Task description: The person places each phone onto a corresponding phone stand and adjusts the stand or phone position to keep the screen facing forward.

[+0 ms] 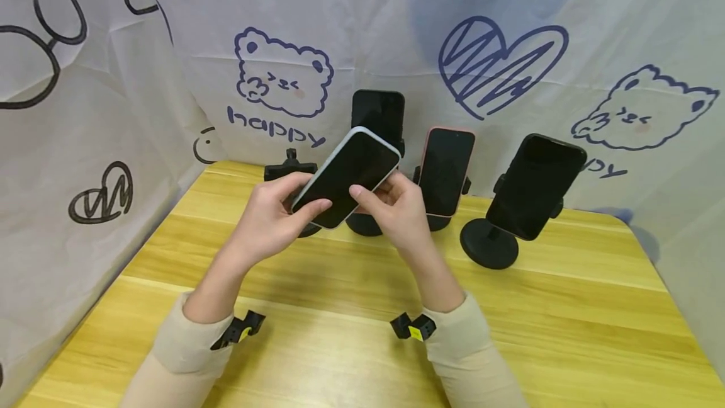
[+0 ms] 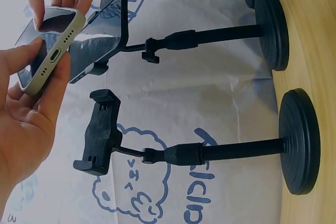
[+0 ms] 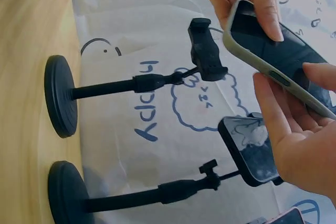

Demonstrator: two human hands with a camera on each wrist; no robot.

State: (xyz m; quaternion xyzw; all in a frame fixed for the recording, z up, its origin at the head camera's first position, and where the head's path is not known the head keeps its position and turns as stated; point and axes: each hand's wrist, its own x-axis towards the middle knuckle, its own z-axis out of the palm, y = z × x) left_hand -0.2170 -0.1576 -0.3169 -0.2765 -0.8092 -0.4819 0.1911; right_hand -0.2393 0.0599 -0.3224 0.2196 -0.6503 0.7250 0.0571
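Observation:
A smartphone in a pale green case is held tilted in the air between both hands. My left hand grips its lower left end, thumb on the dark screen. On its right edge, my right hand holds it with the thumb over the screen and the fingers behind. Just beyond the left hand stands a black phone stand whose clamp holds nothing; in the head view the left hand partly covers it. Its round base rests on the table.
Behind the held phone, a black phone sits in a stand. To the right are a pink-edged phone and another black phone, each on a stand. The wooden table meets a white cloth backdrop with drawings.

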